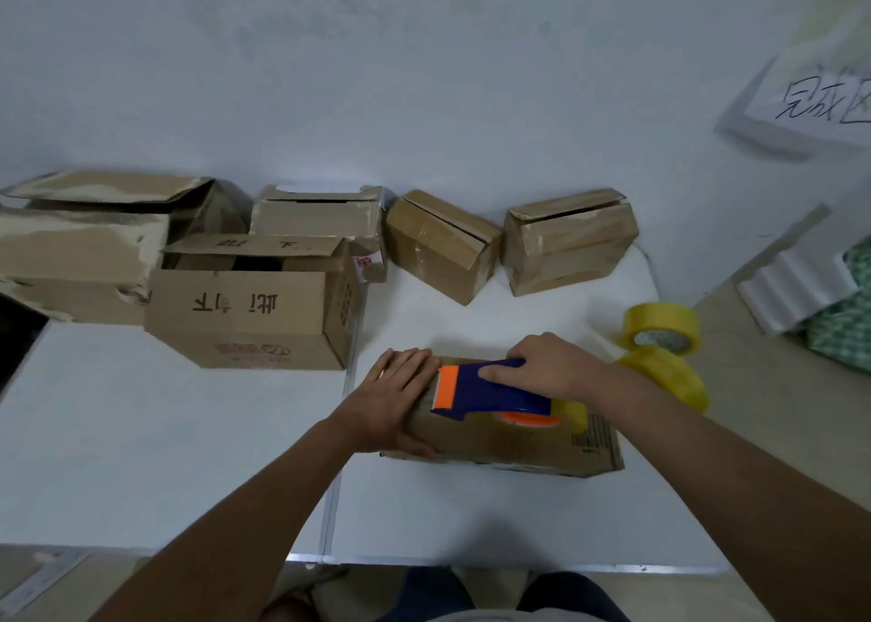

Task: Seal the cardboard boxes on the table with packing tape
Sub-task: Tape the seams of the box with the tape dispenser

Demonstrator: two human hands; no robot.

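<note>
Box in hand: a small cardboard box (509,437) lies near the front of the white table (165,456), right of the seam between the two table panels.

Left hand (400,397): laid flat on the box's left end, fingers straight on the top and the thumb down the near face. Judged to be pinning the flaps shut and keeping the box from sliding as tape is drawn.

Right hand (549,369): fingers curled round the blue body of the tape dispenser (495,393) from above, a firm hold. The dispenser sits on the box top with its orange blade end pointing left, just beside the left fingertips. Whether tape is already stuck down cannot be told.

Judgement: the run is near its left limit, so the pinning hand would have to give way or the tape be cut there.

Spare yellow tape rolls (662,338) are stacked just right of the box, close to the right wrist and near the table's right edge; an elbow swing could knock them off.

Waiting boxes: two small boxes (568,239) far right with flaps ajar, larger open boxes (250,301) far left. Bare table lies between the worked box and the near edge, and to its left.
</note>
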